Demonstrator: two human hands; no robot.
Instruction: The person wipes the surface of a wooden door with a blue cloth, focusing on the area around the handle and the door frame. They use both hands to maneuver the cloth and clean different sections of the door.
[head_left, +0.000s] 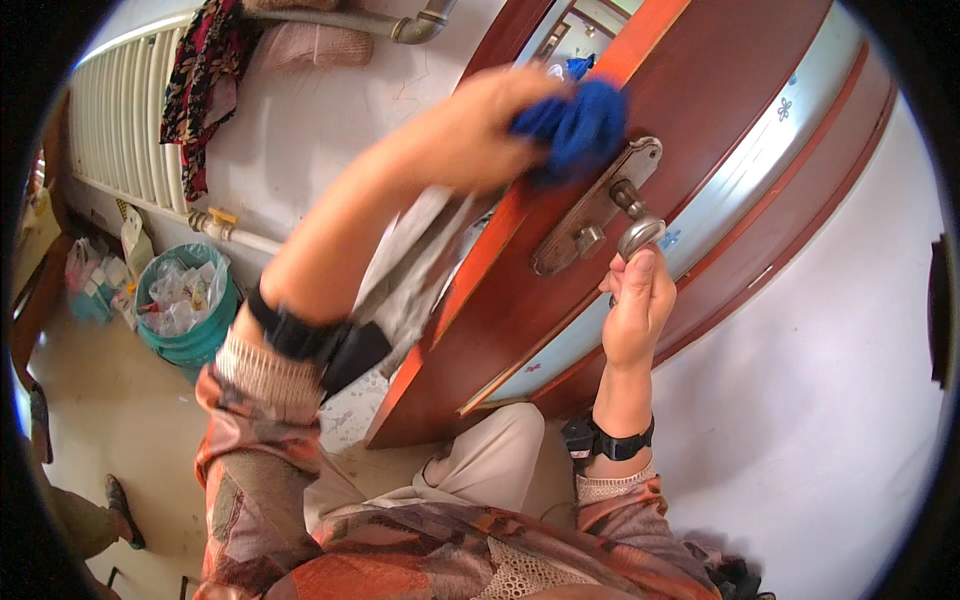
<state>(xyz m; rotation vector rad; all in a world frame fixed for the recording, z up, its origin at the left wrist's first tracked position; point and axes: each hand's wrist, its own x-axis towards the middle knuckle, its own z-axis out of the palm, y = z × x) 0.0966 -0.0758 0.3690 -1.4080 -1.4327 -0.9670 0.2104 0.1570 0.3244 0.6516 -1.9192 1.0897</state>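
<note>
In front of me stands a reddish-brown wooden door (480, 352), ajar, with decorated pale panels. My left hand (495, 135) holds a crumpled blue cloth (581, 131) at the door's edge, just beside the upper part of the lock plate; hand and cloth are blurred. My right hand (637, 300) grips the end of the metal door handle (641, 232), thumb on top and fingers curled round it. The handle sticks out from a worn metal lock plate (555, 244), which also carries a small thumb-turn (590, 241). Part of the door edge is hidden behind my left hand.
A white radiator (127, 120) with a patterned garment (202, 90) hangs on the left wall, above a teal bin (191, 341) of plastic waste. Grey fabric (409, 270) hangs behind the door. Another person's foot (120, 510) is at lower left. A white wall (810, 360) stands right.
</note>
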